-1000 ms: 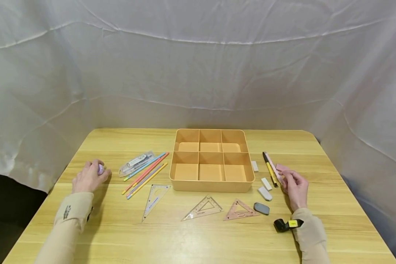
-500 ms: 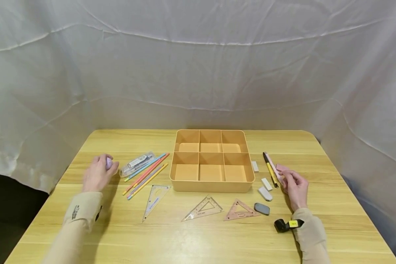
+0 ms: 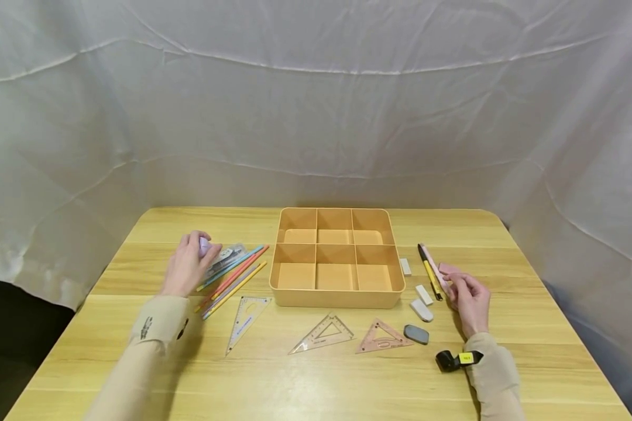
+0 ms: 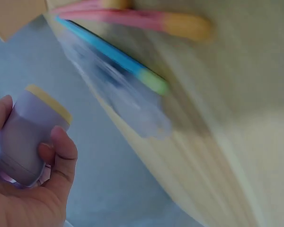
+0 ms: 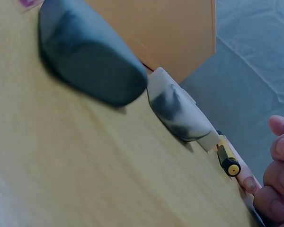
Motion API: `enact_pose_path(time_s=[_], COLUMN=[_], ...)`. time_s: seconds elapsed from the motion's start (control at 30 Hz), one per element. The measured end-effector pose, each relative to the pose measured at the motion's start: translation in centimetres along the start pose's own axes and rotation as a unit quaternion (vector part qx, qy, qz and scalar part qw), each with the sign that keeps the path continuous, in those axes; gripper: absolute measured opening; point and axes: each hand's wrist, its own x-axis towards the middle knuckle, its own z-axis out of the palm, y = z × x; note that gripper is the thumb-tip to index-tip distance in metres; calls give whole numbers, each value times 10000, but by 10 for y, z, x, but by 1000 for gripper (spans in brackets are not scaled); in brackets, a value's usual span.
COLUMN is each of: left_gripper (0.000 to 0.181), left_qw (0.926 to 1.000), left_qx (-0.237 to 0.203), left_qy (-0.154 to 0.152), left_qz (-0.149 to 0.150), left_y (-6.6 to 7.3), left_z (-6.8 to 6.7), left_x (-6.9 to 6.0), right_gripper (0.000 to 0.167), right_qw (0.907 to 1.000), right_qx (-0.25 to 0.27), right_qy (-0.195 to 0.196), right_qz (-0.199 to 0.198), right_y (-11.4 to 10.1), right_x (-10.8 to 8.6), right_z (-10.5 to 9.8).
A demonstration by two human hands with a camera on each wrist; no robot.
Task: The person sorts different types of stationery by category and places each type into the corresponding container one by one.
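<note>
In the left wrist view my left hand (image 4: 42, 189) grips a small lavender barrel-shaped object (image 4: 31, 132) with a yellow rim, thumb and fingers around its sides. The head view has this hand (image 3: 186, 266) above the clear pencil case (image 3: 232, 255), beside several coloured pencils (image 3: 237, 286). At the right, my right hand (image 3: 470, 298) rests on the table with loosely curled fingers, next to a pink pen (image 3: 434, 266) and a pink eraser (image 3: 447, 268). Nothing shows in its grasp; in the right wrist view its fingers (image 5: 280, 177) are close to the pen's end.
A six-compartment orange box (image 3: 337, 298) stands mid-table. Before it lie a clear set square (image 3: 237, 333), another (image 3: 308, 342) and a pink one (image 3: 366, 342). A grey eraser (image 3: 416, 334), white erasers (image 3: 421, 310) and a yellow-black pen (image 3: 432, 278) lie right of it.
My left hand has moved right and away from me with the lavender object, from the table's left side to over the pencil case. The right hand stays in place.
</note>
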Motion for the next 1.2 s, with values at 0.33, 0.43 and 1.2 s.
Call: enact_pose_path(time_s=[0.33, 0.43, 1.2], left_gripper=[40, 41, 41], left_qw=[9984, 9971, 9908], left_qx=[-396, -516, -606], left_qy=[-143, -245, -372], left_qz=[366, 496, 1154], left_y=[36, 45, 98], left_z=[16, 20, 37], left_x=[18, 23, 48], right_gripper=[23, 22, 20], right_qw=[9999, 9999, 9999], right_qx=[72, 84, -60], right_qy=[-81, -102, -143], right_qz=[-60, -91, 29], right_y=[-1, -2, -1], right_x=[-3, -3, -2], right_z=[0, 0, 0])
